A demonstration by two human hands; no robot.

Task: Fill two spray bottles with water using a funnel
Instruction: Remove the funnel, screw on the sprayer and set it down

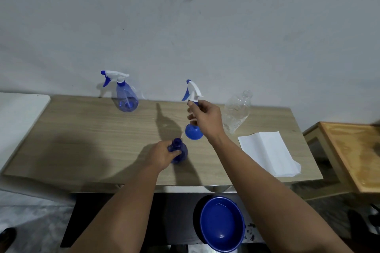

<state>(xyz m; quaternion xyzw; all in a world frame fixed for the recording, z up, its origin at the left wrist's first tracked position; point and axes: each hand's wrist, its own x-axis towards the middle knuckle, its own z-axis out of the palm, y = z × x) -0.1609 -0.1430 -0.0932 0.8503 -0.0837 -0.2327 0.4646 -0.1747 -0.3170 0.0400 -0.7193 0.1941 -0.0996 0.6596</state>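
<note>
Bottle [179, 151], blue and uncapped, stands upright near the table's [82, 139] front edge, neck up, with the left hand [162, 155] wrapped around it. Right hand [206, 118], raised above the blue funnel [192, 132], pinches the sprayer [192, 91] by its collar, nozzle pointing up and left. Behind stand a capped spray bottle [125, 96] and a clear bottle [236, 112], napkin [269, 154] to the right, grey wall [185, 26] beyond, blue bowl [222, 225] below the table

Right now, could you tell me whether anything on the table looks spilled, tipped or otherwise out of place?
Nothing stands out. No spill shows on the table. The far spray bottle and clear bottle stand upright. The spray head is off only because the right hand holds it.
</note>
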